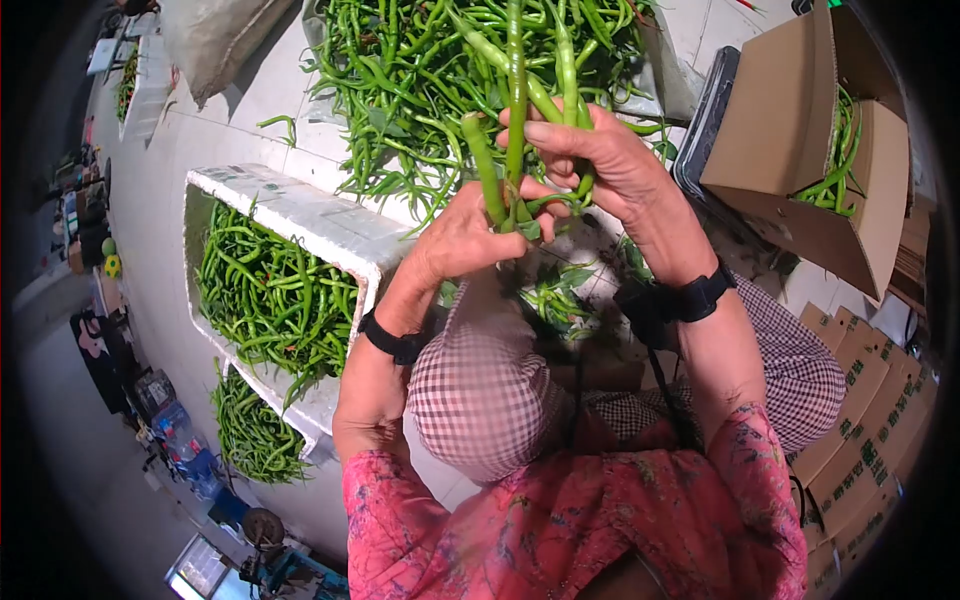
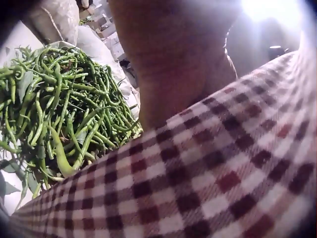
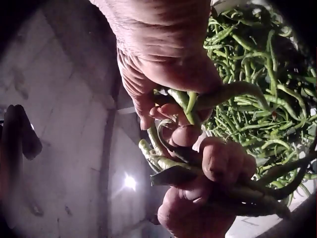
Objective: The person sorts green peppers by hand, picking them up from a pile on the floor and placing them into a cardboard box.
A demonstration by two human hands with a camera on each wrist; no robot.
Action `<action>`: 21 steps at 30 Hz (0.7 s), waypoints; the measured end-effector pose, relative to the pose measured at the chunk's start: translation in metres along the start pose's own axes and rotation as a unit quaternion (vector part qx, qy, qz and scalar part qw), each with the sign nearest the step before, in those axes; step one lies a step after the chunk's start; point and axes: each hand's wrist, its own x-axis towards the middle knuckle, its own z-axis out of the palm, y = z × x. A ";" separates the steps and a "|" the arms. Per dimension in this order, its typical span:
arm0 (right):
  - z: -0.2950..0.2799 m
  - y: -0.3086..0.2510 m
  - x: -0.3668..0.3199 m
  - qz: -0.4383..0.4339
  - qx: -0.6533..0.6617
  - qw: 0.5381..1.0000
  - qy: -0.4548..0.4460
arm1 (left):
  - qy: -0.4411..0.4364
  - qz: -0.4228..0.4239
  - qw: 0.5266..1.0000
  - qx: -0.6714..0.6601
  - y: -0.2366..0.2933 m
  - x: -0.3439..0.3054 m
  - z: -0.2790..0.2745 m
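In the head view my left hand (image 1: 465, 235) grips several long green chili peppers (image 1: 484, 165) with a leaf (image 1: 524, 222) among them. Close beside it, my right hand (image 1: 625, 165) holds more long green peppers (image 1: 568, 75), its thumb lying across them. The right wrist view has the right hand (image 3: 163, 54) above and the left hand (image 3: 198, 213) below, with pepper stems and tips showing between them. Beyond both hands spreads a large pile of green chili peppers (image 1: 400, 90). Checked trousers (image 2: 188, 168) cover most of the left wrist view, beside part of the left hand or wrist.
A white foam box (image 1: 300, 210) tipped toward me holds peppers on the left, with another pepper heap (image 1: 250, 430) behind it. On the right stands an open cardboard box (image 1: 770, 130) containing peppers, near flattened cartons (image 1: 870, 400). Loose peppers and leaves (image 1: 560, 300) lie between the knees.
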 end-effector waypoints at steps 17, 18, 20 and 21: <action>-0.042 -0.048 0.004 -0.198 -0.008 0.976 0.096 | 0.115 0.110 0.942 -0.294 -0.030 -0.015 -0.034; -0.042 -0.041 0.000 -0.196 -0.061 0.975 0.080 | 0.129 0.126 0.924 -0.338 -0.031 -0.013 -0.035; -0.036 -0.019 -0.004 -0.106 -0.116 0.983 0.091 | 0.179 0.142 0.880 -0.416 -0.035 -0.010 -0.036; -0.035 -0.004 -0.004 -0.080 -0.125 0.984 0.101 | 0.176 0.154 0.864 -0.447 -0.037 -0.012 -0.037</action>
